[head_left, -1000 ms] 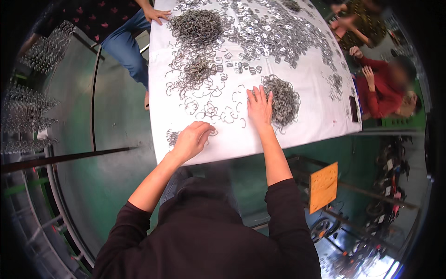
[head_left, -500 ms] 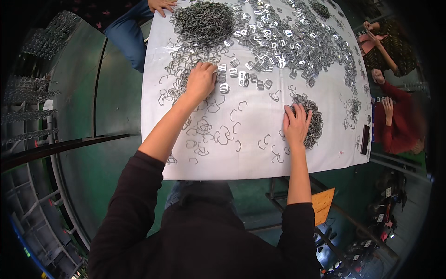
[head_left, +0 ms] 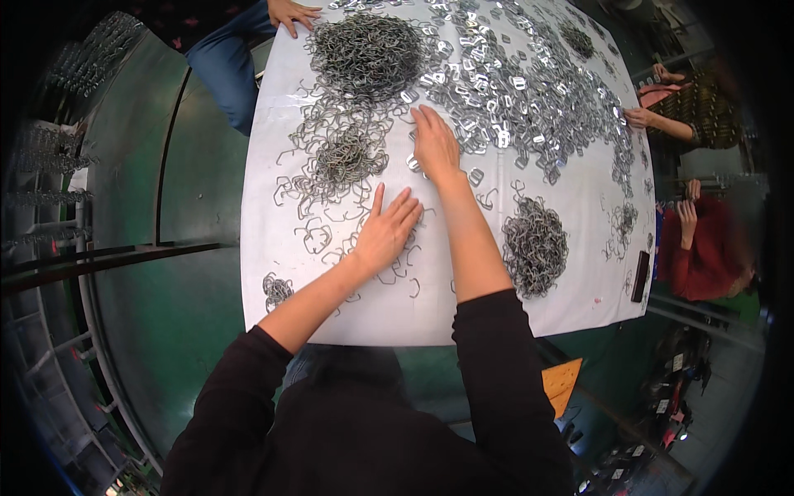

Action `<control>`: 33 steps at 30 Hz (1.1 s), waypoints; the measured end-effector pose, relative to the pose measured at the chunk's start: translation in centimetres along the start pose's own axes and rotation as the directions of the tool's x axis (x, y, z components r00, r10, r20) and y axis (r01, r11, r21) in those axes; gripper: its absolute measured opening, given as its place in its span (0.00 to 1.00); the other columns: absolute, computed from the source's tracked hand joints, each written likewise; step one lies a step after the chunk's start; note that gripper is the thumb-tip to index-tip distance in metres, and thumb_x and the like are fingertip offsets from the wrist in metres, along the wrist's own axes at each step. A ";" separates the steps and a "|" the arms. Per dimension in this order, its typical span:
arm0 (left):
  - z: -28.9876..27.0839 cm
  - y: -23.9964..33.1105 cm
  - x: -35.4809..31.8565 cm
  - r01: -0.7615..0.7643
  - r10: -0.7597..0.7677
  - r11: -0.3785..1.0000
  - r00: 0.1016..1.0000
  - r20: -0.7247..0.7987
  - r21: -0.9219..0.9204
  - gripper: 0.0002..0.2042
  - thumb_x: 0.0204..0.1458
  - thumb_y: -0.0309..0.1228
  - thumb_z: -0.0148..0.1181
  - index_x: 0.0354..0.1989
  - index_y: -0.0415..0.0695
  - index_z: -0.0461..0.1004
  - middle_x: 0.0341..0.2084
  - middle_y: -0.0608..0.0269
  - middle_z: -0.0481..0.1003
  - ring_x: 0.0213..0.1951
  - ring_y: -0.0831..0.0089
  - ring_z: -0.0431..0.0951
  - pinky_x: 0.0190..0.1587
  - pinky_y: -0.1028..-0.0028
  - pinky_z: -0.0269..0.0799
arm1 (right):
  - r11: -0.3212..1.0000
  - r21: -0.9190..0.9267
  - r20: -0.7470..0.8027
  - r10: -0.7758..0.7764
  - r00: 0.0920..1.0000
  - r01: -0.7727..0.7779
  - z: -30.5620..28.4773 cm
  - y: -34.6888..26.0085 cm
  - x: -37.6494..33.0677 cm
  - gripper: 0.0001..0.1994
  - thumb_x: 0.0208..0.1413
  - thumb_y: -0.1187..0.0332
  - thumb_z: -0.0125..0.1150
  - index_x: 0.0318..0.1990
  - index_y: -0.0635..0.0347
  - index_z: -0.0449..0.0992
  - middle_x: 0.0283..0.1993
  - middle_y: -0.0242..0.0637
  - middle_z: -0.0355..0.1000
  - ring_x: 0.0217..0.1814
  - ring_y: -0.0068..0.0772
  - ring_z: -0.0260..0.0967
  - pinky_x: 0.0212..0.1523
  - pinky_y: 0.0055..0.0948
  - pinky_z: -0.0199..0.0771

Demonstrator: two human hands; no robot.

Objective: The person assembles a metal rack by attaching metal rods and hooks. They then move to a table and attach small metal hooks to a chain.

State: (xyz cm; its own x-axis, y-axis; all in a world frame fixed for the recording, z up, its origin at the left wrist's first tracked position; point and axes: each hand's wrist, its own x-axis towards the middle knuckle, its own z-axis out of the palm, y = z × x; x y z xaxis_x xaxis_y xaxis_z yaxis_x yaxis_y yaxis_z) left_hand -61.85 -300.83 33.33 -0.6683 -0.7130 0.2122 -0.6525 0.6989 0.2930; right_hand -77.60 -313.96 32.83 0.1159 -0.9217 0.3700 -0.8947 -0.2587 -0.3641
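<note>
My left hand (head_left: 386,235) rests palm down with its fingers spread over loose bent wire hooks (head_left: 400,266) near the table's front. Ahead of it and slightly right, my right hand (head_left: 437,149) reaches flat with its fingers stretched out. Under and beside those fingers are a few silvery metal slide buckles (head_left: 475,176); the palm hides some of them. A heap of wire hooks (head_left: 346,159) surrounded by strays lies left of both hands. Another dense heap of wire hooks (head_left: 536,248) sits to the right of my right forearm.
White sheeting covers the table (head_left: 331,331). A large hook pile (head_left: 364,56) stands at the far left, and many scattered buckles (head_left: 529,95) spread across the far side. A dark bar (head_left: 640,277) lies at the right edge. Other people's hands (head_left: 294,13) touch the table's edges.
My right hand has left the right-hand hook heap and swung left to the buckles. My left hand has drawn back toward me from the left heap. A small hook cluster now shows front left.
</note>
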 end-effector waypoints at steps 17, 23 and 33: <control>-4.3 -0.4 -0.1 0.366 -0.380 0.711 0.918 0.110 -0.601 0.11 0.45 0.19 0.57 0.39 0.41 0.75 0.31 0.57 0.70 0.36 0.61 0.74 0.40 0.65 0.71 | 0.994 0.043 0.025 0.098 0.995 -0.099 -4.2 -0.8 -4.2 0.12 0.52 0.70 0.58 0.45 0.55 0.76 0.49 0.33 0.72 0.54 0.38 0.67 0.57 0.36 0.62; -7.2 -0.7 -3.5 0.465 -0.562 0.401 0.805 0.189 -0.789 0.08 0.50 0.23 0.59 0.39 0.40 0.77 0.32 0.59 0.78 0.34 0.70 0.79 0.38 0.74 0.73 | 0.998 -0.043 0.147 0.050 0.988 -0.044 -2.4 -1.3 -3.2 0.13 0.54 0.65 0.57 0.47 0.53 0.76 0.57 0.33 0.69 0.63 0.34 0.60 0.59 0.39 0.59; -9.8 -3.3 -10.0 0.477 -0.723 -0.064 0.583 0.370 -0.877 0.09 0.56 0.29 0.57 0.42 0.38 0.76 0.34 0.66 0.78 0.34 0.81 0.75 0.38 0.81 0.70 | 0.954 0.226 0.126 0.173 0.977 -0.198 -6.4 -6.9 -12.0 0.11 0.48 0.71 0.63 0.41 0.52 0.77 0.43 0.31 0.70 0.47 0.35 0.67 0.47 0.34 0.67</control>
State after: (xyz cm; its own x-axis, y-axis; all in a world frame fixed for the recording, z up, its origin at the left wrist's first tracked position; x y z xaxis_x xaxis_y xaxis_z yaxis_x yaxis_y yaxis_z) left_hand -49.50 -296.51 39.39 -0.0501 -0.9000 -0.4330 0.0357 -0.4349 0.8998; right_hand -75.62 -299.26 36.40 0.0134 -0.9816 0.1907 -0.7788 -0.1298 -0.6137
